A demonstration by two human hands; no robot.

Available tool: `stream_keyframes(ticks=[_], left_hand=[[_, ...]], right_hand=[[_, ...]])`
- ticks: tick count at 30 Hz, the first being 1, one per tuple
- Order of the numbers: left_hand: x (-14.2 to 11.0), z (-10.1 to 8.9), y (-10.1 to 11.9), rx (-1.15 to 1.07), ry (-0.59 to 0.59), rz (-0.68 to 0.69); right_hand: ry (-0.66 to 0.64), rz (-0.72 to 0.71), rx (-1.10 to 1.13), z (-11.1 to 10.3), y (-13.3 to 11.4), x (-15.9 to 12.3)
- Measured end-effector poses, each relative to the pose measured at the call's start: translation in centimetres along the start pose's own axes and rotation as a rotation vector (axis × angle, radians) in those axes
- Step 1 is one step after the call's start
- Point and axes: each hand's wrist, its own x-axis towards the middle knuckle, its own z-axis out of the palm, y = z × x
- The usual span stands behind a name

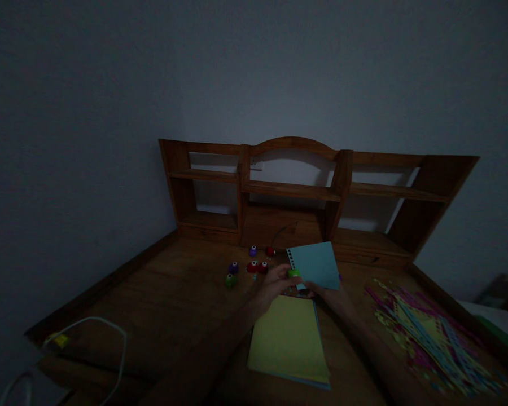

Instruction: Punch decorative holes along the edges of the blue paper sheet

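- Dim grey wall [279, 73] behind a wooden worktop [173, 299]; yellow paper [290, 338] lies just below the hands, paper strips [432, 332] well to their right.
- Right hand [328, 294] closed on the lower edge of a pale blue sheet [315, 265].
- Left hand [275, 280] curled round a green punch-like piece [294, 273] beside that sheet.
- Likely step: punching the sheet's left edge; another cut would call for steadying it.
- Sheet looks flat, tilted, with dark holes along its upper left edge.

Three red figures [270, 251], two green figures [294, 273], two purple figures [233, 269] (at least).
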Motion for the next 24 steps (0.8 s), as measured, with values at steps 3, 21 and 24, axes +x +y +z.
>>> stream_keyframes(ticks=[3,21,24], left_hand=[[0.0,0.1,0.1,-0.015,-0.008,0.005],[-0.6,0.6,1.1,-0.059,-0.005,-0.009],[-0.7,0.7,1.4,-0.044,-0.009,-0.01]], right_hand=[[-0.025,-0.01,-0.014,-0.1,-0.3,-0.2],[0.007,0.001,-0.03,0.0,0.2,-0.2],[0.011,0.003,-0.005,0.0,0.5,0.0]])
